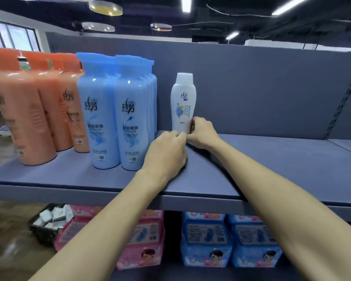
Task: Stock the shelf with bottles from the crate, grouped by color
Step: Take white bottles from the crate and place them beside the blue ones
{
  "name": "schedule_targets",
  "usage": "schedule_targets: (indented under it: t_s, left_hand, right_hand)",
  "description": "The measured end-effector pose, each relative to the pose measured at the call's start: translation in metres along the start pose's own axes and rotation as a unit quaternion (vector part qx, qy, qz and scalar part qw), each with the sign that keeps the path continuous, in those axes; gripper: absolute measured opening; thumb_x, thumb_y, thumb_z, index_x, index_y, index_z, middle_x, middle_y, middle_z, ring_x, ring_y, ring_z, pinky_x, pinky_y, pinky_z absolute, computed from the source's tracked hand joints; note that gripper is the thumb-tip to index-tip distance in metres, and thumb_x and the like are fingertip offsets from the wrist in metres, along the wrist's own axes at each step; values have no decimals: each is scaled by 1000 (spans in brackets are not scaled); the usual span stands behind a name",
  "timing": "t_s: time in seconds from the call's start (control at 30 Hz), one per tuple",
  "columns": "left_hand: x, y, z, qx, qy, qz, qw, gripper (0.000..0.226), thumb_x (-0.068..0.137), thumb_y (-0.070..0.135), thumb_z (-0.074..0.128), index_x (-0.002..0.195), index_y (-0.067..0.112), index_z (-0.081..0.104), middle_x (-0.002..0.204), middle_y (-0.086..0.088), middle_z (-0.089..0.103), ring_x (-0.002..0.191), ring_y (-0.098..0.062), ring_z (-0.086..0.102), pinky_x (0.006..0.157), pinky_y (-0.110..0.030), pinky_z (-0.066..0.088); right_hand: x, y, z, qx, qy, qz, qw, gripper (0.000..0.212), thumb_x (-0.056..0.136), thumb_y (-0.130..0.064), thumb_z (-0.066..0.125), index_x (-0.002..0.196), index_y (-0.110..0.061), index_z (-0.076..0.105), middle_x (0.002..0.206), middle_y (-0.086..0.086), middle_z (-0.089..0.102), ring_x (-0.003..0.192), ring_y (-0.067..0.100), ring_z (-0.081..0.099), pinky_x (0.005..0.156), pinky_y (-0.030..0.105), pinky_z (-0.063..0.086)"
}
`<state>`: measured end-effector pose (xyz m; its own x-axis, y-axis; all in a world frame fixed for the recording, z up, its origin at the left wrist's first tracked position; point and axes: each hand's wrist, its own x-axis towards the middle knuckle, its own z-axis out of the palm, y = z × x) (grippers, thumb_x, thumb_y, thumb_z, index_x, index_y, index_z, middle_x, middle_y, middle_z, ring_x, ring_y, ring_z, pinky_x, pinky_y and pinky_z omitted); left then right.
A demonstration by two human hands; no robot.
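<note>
Right of the blue bottles (118, 112) (two rows), one white bottle (183, 102) stands upright on the shelf (272, 159); right hand (201, 131) grips its base, left hand (166, 153) pinches its bottom edge.

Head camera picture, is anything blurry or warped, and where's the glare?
Head view: orange bottles at the left edge smear and lean; shelf edge bows from wide-angle distortion; glare spots on blue bottles; white bottle is sharpest.
</note>
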<state>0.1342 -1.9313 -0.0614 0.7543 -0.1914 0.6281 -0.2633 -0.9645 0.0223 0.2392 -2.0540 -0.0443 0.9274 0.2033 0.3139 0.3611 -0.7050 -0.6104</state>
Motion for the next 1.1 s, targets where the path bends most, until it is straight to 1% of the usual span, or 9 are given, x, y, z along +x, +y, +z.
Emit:
schedule_targets:
  t_s: [0.13, 0.23, 0.33, 0.4, 0.57, 0.73, 0.9, 1.03, 1.1]
  left_hand:
    - [1, -1, 2, -1, 9, -3, 1000, 17, 90, 15, 42, 103, 12, 54, 97, -5, 57, 92, -26, 50, 69, -33, 34]
    - [1, -1, 3, 1, 12, -6, 1000, 16, 90, 15, 42, 102, 13, 52, 95, -4, 57, 88, -24, 47, 65, -31, 29]
    - [1, -2, 4, -20, 14, -12, 1000, 2, 89, 14, 43, 90, 15, 42, 88, -3, 51, 78, -20, 35, 64, -33, 29]
    - [1, -2, 5, -33, 21, -13, 999, 10, 88, 13, 45, 85, 17, 36, 87, -4, 51, 77, -19, 33, 64, -33, 30]
    - [1, -1, 6, -28, 25, -2, 999, 9, 87, 15, 45, 87, 18, 37, 97, -4, 57, 88, -24, 48, 65, -32, 29]
    - [0, -2, 8, -35, 38, 6, 999, 10, 87, 15, 45, 86, 19, 35, 99, -4, 58, 89, -22, 47, 66, -29, 28]
    - [0, -2, 9, -37, 33, 3, 999, 10, 88, 16, 45, 88, 20, 36, 102, -4, 58, 92, -23, 48, 66, -29, 26]
    - [1, -2, 6, -34, 34, 1, 999, 12, 87, 15, 45, 86, 19, 34, 97, -6, 58, 88, -25, 48, 66, -31, 28]
    - [0, -1, 4, -24, 28, -1, 999, 13, 87, 15, 45, 86, 18, 33, 93, -6, 56, 84, -24, 46, 65, -31, 28]
  right_hand:
    - [20, -1, 11, -11, -2, 3, 1000, 37, 73, -23, 73, 103, -8, 57, 105, 5, 65, 93, 23, 61, 71, 31, 48]
    - [28, 1, 16, -5, 1, 7, 1000, 40, 73, -24, 74, 106, -9, 59, 106, 4, 66, 94, 22, 62, 77, 35, 54]
    - [35, 4, 18, 8, 5, 10, 1000, 37, 72, -23, 75, 102, -9, 61, 103, 5, 68, 92, 22, 63, 79, 36, 55]
    - [37, 5, 20, 6, 17, 10, 1000, 34, 71, -24, 75, 99, -9, 61, 101, 5, 68, 90, 23, 63, 76, 36, 55]
    - [40, 1, 26, -1, 16, 5, 1000, 30, 75, -20, 70, 98, -8, 55, 101, 7, 63, 87, 27, 60, 69, 32, 46]
    - [38, -2, 34, 26, 32, 24, 999, 47, 65, -31, 66, 103, -8, 50, 104, 9, 63, 92, 29, 63, 83, 44, 54]
    - [33, -4, 33, 34, 38, 35, 998, 53, 55, -33, 54, 101, -8, 53, 102, 9, 64, 92, 31, 63, 83, 45, 55]
    - [26, -2, 21, 36, 60, 30, 997, 55, 63, -34, 80, 108, -13, 56, 104, 2, 66, 95, 20, 64, 85, 38, 55]
    - [19, 3, 8, 24, 84, 28, 996, 58, 68, -33, 85, 113, -13, 55, 108, 3, 64, 98, 20, 62, 88, 36, 53]
